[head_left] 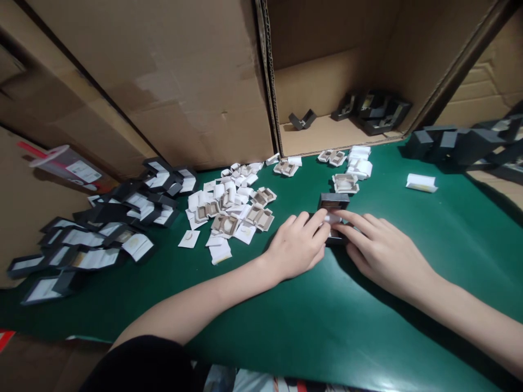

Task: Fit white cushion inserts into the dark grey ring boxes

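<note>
A small black hinged box (334,201) lies on the green table with its lid raised. My left hand (300,245) is closed at the box's left side, its fingertips by the opening. From the right, my right hand (379,250) presses its fingers on a small white insert (332,219) inside the box. The fingers hide most of the box's base. Just beyond the lid sits a white card tray (345,183), beside a few more white inserts (359,162).
Left of my hands lies a pile of white card inserts (231,207). Several open black boxes (134,209) are heaped farther left near a clear plastic cup (73,166). A cardboard carton (318,136) at the back holds black boxes (379,111); others (457,144) stand at right.
</note>
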Demonstrator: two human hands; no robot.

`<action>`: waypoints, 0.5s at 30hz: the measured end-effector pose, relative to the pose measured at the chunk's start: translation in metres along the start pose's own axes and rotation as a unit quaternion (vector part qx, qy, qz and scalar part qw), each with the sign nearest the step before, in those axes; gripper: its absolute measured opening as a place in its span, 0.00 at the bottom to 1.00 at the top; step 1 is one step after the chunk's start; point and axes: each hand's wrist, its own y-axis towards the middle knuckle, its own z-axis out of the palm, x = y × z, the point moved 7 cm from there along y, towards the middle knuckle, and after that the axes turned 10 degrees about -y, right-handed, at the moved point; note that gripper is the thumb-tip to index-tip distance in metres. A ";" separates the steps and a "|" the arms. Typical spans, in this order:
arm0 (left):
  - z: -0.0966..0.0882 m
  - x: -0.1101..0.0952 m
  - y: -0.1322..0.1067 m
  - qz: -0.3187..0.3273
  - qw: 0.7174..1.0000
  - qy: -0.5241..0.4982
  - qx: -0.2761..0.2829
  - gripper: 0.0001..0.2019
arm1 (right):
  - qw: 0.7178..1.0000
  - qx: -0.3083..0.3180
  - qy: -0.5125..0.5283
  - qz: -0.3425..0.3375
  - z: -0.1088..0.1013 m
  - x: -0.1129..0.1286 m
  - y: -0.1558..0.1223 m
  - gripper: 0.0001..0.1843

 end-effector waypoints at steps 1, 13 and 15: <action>0.000 0.000 0.000 -0.001 1.000 -0.007 -0.001 0.18 | 1.000 0.002 -0.001 0.001 0.000 0.000 0.000 0.15; -0.003 0.000 -0.002 0.010 0.997 -0.069 -0.025 0.26 | 0.997 0.000 -0.048 0.053 0.005 -0.025 -0.002 0.16; -0.004 -0.002 -0.003 0.023 0.995 -0.083 -0.043 0.26 | 0.997 -0.004 -0.049 0.056 0.006 -0.027 -0.003 0.15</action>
